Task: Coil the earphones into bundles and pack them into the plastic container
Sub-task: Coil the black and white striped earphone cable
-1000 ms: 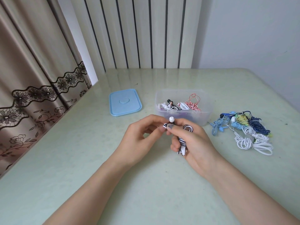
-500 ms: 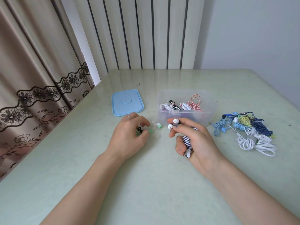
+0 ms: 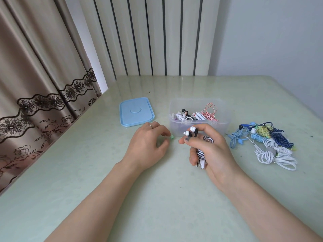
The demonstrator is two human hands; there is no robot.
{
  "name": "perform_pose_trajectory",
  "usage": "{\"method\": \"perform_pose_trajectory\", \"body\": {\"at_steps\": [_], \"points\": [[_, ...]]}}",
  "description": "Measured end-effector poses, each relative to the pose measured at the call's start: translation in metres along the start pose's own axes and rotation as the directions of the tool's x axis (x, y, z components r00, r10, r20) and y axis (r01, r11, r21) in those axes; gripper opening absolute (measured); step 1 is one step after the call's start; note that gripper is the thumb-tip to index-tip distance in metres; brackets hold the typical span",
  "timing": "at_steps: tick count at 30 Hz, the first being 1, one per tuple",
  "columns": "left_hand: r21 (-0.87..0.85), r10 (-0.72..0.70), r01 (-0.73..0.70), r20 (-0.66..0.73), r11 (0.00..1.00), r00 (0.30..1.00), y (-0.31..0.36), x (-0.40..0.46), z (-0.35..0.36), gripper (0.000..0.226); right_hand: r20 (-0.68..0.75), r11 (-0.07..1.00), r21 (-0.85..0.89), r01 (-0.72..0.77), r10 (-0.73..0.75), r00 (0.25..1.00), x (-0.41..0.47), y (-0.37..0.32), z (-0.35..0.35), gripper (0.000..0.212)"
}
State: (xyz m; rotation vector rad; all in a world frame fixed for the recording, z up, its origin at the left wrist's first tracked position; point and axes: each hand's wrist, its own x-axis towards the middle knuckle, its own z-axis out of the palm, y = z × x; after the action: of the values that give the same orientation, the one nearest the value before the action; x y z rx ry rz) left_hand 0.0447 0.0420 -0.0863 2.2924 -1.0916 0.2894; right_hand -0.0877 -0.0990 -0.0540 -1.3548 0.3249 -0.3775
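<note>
Right hand (image 3: 208, 151) grips striped earphones (image 3: 200, 152); left hand (image 3: 148, 145) curled, its grip hidden

A black-and-white striped earphone bundle (image 3: 201, 152) is showing beside the clear container (image 3: 199, 124); left of it, a light-blue lid (image 3: 136, 111) is lying.

A pale green tabletop (image 3: 104, 198) is shown, glossy toward its far edge. A light blue lid (image 3: 136, 111) is laid flat left of centre. Beside it, a clear plastic container (image 3: 199, 127) is set. A tangle of blue, white and yellow earphones (image 3: 267, 142) is heaped near the right edge. A small green piece (image 3: 172, 136) is seen before the container.
</note>
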Motion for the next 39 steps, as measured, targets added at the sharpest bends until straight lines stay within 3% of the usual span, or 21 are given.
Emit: {"method": "perform_pose_trajectory", "body": {"at_steps": [6, 16, 23, 39], "points": [[0.000, -0.010, 0.010, -0.036, 1.000, 0.999, 0.0005, 0.0016, 0.0024, 0.003, -0.012, 0.999, -0.039, 0.012, -0.012, 1.000, 0.0017, 0.0001, -0.0013, 0.013], [-0.041, -0.039, 0.037, -0.054, 0.998, 0.998, -0.0010, 0.0007, 0.0036, 0.015, -0.022, 0.998, -0.061, 0.015, -0.017, 1.000, 0.0014, -0.0003, -0.0007, 0.005], [-0.042, -0.062, 0.059, -0.059, 0.997, 0.996, -0.0026, 0.0020, 0.0043, 0.017, -0.018, 0.998, -0.060, 0.007, -0.008, 1.000, 0.0010, -0.0010, 0.0002, 0.010], [-0.018, -0.055, 0.054, -0.035, 0.998, 0.998, 0.0012, 0.0011, 0.0034, 0.009, -0.015, 0.999, -0.037, 0.007, -0.007, 1.000, 0.0016, 0.0011, -0.0012, 0.012]]}}
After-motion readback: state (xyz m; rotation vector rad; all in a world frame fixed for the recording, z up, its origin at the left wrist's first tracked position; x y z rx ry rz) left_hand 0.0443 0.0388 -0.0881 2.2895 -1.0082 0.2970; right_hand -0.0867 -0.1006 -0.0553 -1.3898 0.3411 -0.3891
